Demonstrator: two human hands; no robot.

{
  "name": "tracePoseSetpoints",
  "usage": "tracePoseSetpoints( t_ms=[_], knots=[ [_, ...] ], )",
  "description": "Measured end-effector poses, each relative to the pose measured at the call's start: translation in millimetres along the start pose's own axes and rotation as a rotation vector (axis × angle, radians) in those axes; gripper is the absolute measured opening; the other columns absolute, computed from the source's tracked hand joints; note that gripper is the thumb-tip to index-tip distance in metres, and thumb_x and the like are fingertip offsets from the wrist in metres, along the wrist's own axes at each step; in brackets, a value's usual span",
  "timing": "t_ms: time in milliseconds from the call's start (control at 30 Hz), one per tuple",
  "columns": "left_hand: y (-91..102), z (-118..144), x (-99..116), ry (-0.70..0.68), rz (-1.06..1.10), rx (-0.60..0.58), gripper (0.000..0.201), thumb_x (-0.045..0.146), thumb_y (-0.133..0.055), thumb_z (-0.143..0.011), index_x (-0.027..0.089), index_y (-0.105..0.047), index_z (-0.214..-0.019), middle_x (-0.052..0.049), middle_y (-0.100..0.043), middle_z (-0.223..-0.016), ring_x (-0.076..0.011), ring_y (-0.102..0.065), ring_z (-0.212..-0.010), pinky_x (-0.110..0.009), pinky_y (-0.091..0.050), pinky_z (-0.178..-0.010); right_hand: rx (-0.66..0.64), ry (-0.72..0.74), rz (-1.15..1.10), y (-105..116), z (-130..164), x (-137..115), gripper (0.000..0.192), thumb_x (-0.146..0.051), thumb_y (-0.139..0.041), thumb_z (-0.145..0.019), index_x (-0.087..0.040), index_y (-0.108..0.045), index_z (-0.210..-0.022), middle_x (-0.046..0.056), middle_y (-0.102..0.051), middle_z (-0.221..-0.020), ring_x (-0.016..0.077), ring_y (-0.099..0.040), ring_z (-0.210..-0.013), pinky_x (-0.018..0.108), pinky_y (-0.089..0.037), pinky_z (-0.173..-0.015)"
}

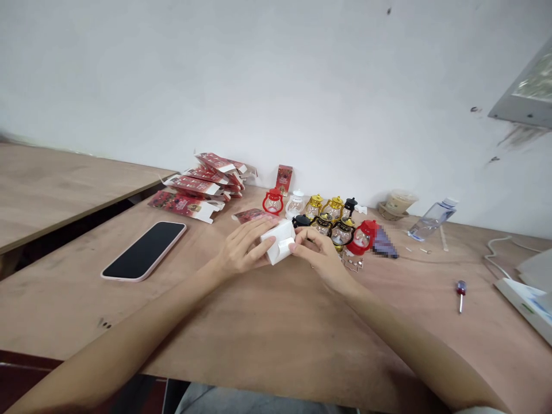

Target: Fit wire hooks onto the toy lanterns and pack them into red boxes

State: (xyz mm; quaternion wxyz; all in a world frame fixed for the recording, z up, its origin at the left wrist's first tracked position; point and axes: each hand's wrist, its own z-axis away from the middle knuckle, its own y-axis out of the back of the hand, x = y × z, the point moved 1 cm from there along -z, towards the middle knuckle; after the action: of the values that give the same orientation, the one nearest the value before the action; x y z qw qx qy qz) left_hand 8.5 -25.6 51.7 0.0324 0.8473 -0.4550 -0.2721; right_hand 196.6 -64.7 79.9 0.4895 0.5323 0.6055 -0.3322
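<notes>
Both hands meet over the desk [276,345] on a small white box [279,241]: the left hand [241,250] cups its side while the right hand [317,253] pinches its flap. Just behind stand toy lanterns [332,221]. A phone [144,250] lies to the left, near flat red cartons [198,187]; a screwdriver [461,293] lies well to the right.

Plain white wall [276,86] behind 2 brown wooden tables [267,339], dark gap between, grey fixture [524,92] upper right.

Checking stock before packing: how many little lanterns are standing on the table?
About 9 lanterns: red, white, two gold and a black in the back row; about four in front beside the right hand. Hands may hide more.
</notes>
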Motion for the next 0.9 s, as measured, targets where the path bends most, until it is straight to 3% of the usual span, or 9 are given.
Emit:
tracePoseSetpoints(
  t_ms=[267,500,667,900],
  knots=[
    [0.9,-2.8,0.9,0.022,0.062,-0.048,0.06,0.03,-0.066,-0.079,0.011,-0.038,-0.128,-0.021,-0.058,-0.122,-0.0269,-0.051,-0.119,-0.045,-0.05,-0.095,-0.019,-0.074,0.0,2.5,-1.1,0.3,0.026,-0.035,-0.07,-0.061,-0.019,-0.051,-0.053,0.0,-0.054,-0.079,0.0148,-0.047,-0.078,0.028,-0.037,-0.071],
    [0.6,-2.4,-0.1,0.001,0.068,-0.087,0.05,0.03,-0.063,-0.081,0.013,-0.043,-0.123,-0.019,-0.059,-0.121,-0.0245,-0.053,-0.118,-0.042,-0.051,-0.094,-0.007,-0.183,-0.074,1.9,-0.3,-1.3,0.03,-0.028,-0.072,-0.055,-0.018,-0.045,-0.045,-0.003,-0.046,-0.065,0.0114,-0.041,-0.067,0.025,-0.035,-0.063],
    [3.5,-6.1,-0.2,-0.069,0.049,-0.106,0.04,0.028,-0.064,-0.08,0.016,-0.049,-0.116,-0.016,-0.06,-0.12,-0.0241,-0.054,-0.116,-0.04,-0.052,-0.092,-0.033,-0.322,-0.239,-0.3,-0.5,-3.7,0.034,-0.02,-0.073,-0.049,-0.016,-0.04,-0.041,-0.004,-0.04,-0.065,0.0101,-0.04,-0.067,0.026,-0.037,-0.067],
    [4.6,-12.5,6.9,0.201,0.076,-0.079,0.055,0.029,-0.064,-0.075,0.012,-0.046,-0.125,-0.013,-0.068,-0.103,-0.0222,-0.064,-0.101,-0.033,-0.053,-0.09,-0.041,-0.305,-0.276,0.0,-0.7,-3.7,0.036,-0.022,-0.075,-0.045,-0.015,-0.04,-0.038,-0.002,-0.041,-0.07,0.0108,-0.041,-0.07,0.025,-0.038,-0.066]
  ],
)
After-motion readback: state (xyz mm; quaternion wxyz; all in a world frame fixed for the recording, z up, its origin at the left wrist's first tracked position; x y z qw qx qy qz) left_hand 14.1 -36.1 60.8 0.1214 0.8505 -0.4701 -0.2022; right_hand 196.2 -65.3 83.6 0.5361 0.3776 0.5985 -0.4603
